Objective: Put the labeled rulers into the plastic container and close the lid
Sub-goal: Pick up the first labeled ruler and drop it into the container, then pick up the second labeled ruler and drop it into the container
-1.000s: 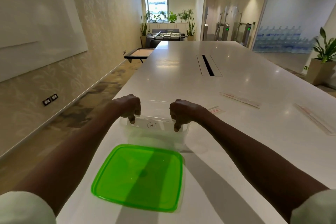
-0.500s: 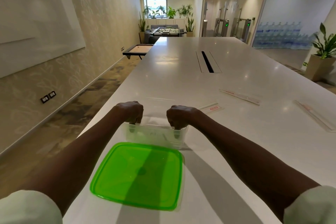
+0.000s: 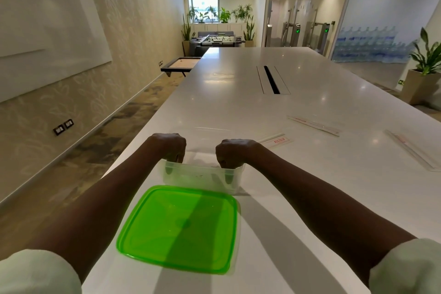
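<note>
A clear plastic container (image 3: 202,176) stands on the white table just beyond its green lid (image 3: 179,229), which lies flat near me. My left hand (image 3: 170,147) grips the container's left rim, fingers curled inside. My right hand (image 3: 232,153) grips the right rim the same way. Three clear rulers lie on the table: a short one with a red label (image 3: 278,140) just right of my right hand, a longer one (image 3: 313,124) farther right, and another (image 3: 412,150) near the right edge.
The table's left edge (image 3: 143,131) runs close to the container, with carpeted floor below. A cable slot (image 3: 272,80) sits in the table's middle, farther off. A potted plant (image 3: 424,71) stands at the right.
Both hands have brought the container closer to me and lower, down near the lid; its near wall with writing now shows less clearly.
</note>
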